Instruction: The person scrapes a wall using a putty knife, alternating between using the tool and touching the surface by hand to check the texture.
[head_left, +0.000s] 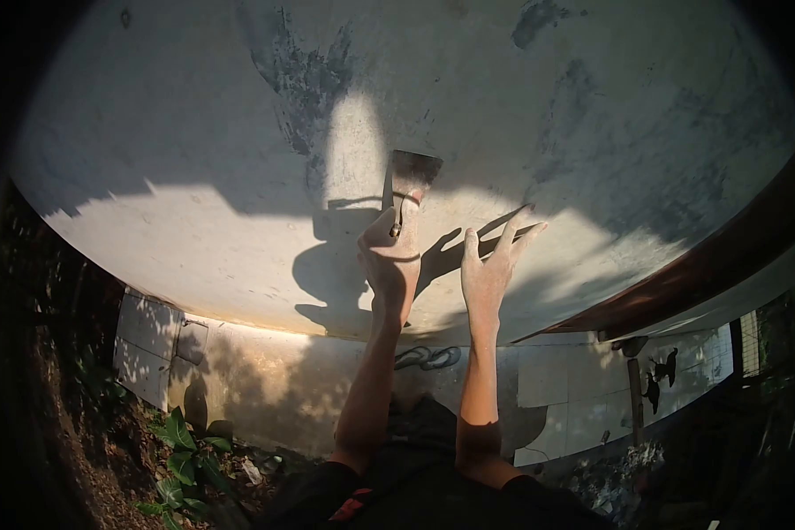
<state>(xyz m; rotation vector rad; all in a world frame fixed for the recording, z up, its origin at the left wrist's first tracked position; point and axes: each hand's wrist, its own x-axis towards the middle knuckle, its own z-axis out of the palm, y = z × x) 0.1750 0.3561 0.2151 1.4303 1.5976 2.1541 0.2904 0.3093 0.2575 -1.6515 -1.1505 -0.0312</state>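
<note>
A flat scraper (415, 168) with a wide, worn blade is held up against the pale wall (221, 141). My left hand (390, 261) is closed around its handle, the blade pointing up. To the right, my right hand (490, 269) has its fingers spread, with the fingertips at or very near the wall and nothing held. Both hands look dusty. Grey smeared patches mark the upper wall, and shadows of the head and hands fall across the sunlit part.
Below the wall is a tiled ledge (556, 384) with a coiled dark hose or cable (428, 357) on it. Green leafy plants (181, 459) grow at the lower left. A dark post (636, 402) stands at the right, beside dark hanging items (658, 375).
</note>
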